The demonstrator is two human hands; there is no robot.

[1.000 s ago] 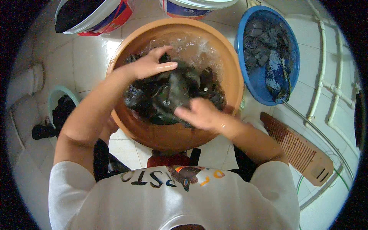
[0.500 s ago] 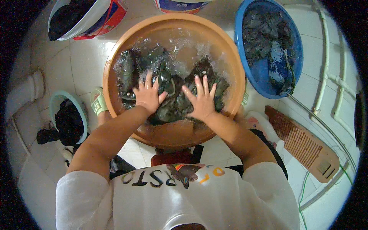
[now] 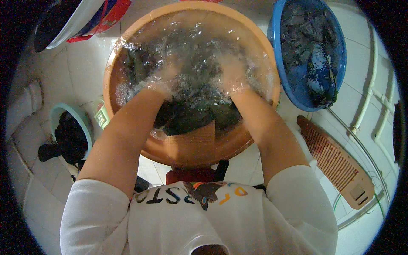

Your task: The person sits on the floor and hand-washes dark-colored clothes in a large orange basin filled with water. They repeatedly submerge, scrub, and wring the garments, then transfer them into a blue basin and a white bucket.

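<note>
A large orange basin (image 3: 111,80) of sudsy, splashing water stands in front of me. Dark wet clothes (image 3: 187,117) lie soaking in it, mostly under the surface. My left hand (image 3: 168,76) is sunk in the water on the left side of the clothes, down past the wrist. On the other side my right hand (image 3: 233,74) is likewise under water, pressed among the clothes. Foam and ripples smear the fingers of both hands, so whether they grip any cloth does not show.
At the right, a blue basin (image 3: 278,55) holds more dark wet clothes. A brown washboard (image 3: 335,163) lies on the tiles below it, near white pipes (image 3: 366,100). To the left are a pale green basin (image 3: 87,123) with black cloth and a tilted white bucket (image 3: 80,21).
Both hands have gone from spread open over the clothes to submerged, pushing forward and down. The clothes have sunk under splashing water, and my view has shifted slightly.
</note>
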